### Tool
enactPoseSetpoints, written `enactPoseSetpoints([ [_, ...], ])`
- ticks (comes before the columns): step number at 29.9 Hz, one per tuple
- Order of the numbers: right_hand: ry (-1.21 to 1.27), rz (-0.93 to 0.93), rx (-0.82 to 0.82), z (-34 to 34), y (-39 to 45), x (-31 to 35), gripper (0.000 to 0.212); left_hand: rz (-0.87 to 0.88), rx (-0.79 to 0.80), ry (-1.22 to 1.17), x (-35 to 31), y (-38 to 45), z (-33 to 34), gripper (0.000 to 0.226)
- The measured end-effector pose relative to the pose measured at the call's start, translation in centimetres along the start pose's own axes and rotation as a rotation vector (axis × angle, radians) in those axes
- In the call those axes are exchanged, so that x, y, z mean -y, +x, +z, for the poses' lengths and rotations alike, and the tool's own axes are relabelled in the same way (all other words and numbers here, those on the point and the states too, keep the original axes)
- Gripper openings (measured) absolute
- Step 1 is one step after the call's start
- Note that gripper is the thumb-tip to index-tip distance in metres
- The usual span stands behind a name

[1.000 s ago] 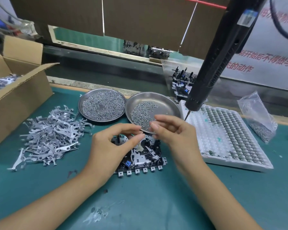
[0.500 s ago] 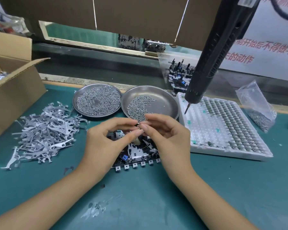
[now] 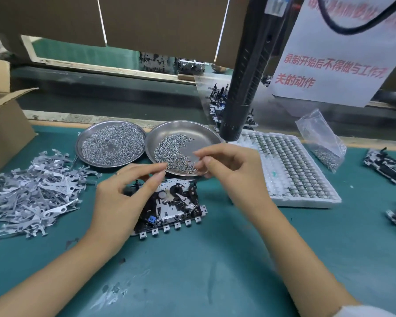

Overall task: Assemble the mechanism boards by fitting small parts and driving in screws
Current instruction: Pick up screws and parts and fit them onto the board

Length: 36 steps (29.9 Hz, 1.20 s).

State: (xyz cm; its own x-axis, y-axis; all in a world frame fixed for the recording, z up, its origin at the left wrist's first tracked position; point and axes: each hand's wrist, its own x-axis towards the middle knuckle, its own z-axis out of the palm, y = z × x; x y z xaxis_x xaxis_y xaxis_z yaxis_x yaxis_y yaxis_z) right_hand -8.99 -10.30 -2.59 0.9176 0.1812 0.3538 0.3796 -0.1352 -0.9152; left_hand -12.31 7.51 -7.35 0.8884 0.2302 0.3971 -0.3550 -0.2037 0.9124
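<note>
A black and silver mechanism board (image 3: 174, 208) lies flat on the green mat, with a row of metal tabs along its near edge. My left hand (image 3: 124, 195) hovers over the board's left part, thumb and forefinger curved and slightly apart, nothing visible between them. My right hand (image 3: 234, 172) hangs above the board's far right corner and the near rim of a steel dish (image 3: 188, 126) holding loose screws. Its fingertips are bunched and blurred, so I cannot tell whether they pinch anything. A black electric screwdriver (image 3: 245, 88) hangs just beyond my right hand.
A second steel dish (image 3: 82, 143) full of screws sits left of the first. A heap of grey metal levers (image 3: 37, 191) and a cardboard box (image 3: 5, 124) lie at the left. At the right are a white parts tray (image 3: 306, 202), a bag of screws (image 3: 322, 143) and more boards (image 3: 384, 165).
My two hands, fingertips together over the board before, have drawn apart. The right one has moved right and up over the dish's rim; the left stays over the board.
</note>
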Motion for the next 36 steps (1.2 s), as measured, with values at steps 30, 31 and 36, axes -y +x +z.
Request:
enactPoseSetpoints([
  [30,-1.242,0.162,0.256,-16.3,-1.8,-3.1,0.065,-0.035,-0.019,-0.013,-0.2,0.0,0.2,0.013],
  [31,-1.255,0.156,0.253,-16.3,-1.9,-3.2,0.067,-0.035,-0.016,-0.012,-0.3,0.0,0.2,0.013],
  [36,-1.266,0.132,0.196,-16.5,-2.1,-3.3,0.060,-0.031,-0.009,-0.010,-0.4,-0.1,0.2,0.013],
])
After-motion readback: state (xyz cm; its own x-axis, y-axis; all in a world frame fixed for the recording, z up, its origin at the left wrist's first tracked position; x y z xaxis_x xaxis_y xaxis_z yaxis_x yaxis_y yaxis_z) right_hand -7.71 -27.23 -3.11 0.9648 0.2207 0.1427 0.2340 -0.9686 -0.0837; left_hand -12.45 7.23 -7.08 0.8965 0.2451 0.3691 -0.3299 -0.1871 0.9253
